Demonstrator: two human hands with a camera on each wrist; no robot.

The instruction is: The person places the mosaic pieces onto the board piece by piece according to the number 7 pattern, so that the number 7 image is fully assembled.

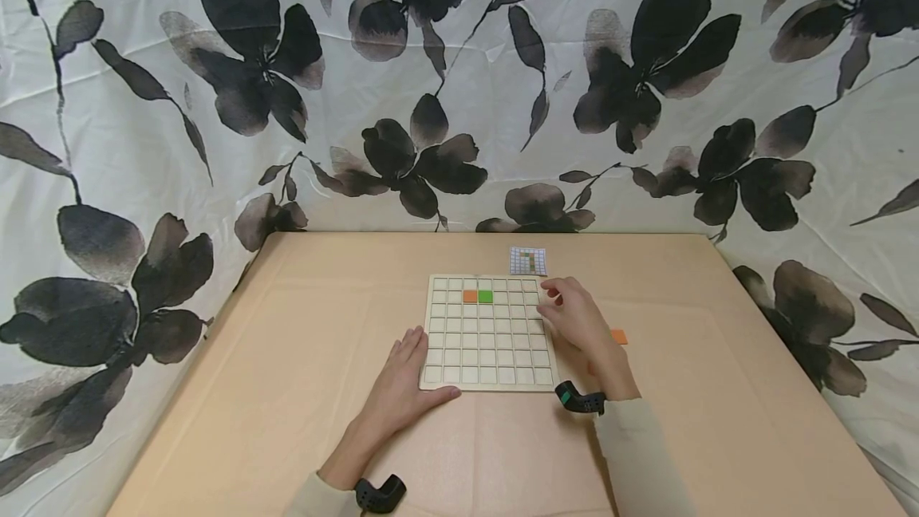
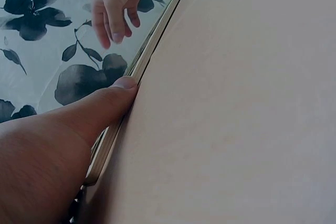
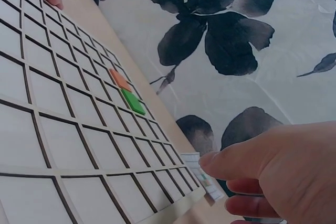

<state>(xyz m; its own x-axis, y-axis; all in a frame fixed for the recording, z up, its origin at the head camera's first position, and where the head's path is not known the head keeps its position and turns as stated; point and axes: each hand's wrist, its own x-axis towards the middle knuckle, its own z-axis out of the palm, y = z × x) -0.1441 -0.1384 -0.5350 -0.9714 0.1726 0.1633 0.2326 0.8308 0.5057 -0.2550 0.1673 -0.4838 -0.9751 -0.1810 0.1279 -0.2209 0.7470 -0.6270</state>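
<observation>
A white square grid board [image 1: 488, 353] lies flat on the table. An orange tile [image 1: 470, 296] and a green tile [image 1: 485, 297] sit side by side in cells of its second row from the far edge. My left hand [image 1: 402, 389] rests at the near left corner, fingers straight along the left side. Its thumb [image 2: 118, 90] touches the board's near edge. Above the far right edge hovers my right hand [image 1: 574, 316], its fingers loosely bent. Nothing shows between its thumb [image 3: 226, 162] and fingers.
Just beyond the board lies a small printed card [image 1: 527, 260] with a coloured grid pattern. An orange piece [image 1: 619, 337] is on the table right of the board, partly behind my right wrist. A flowered cloth [image 1: 402, 86] hangs behind the table [image 1: 323, 325].
</observation>
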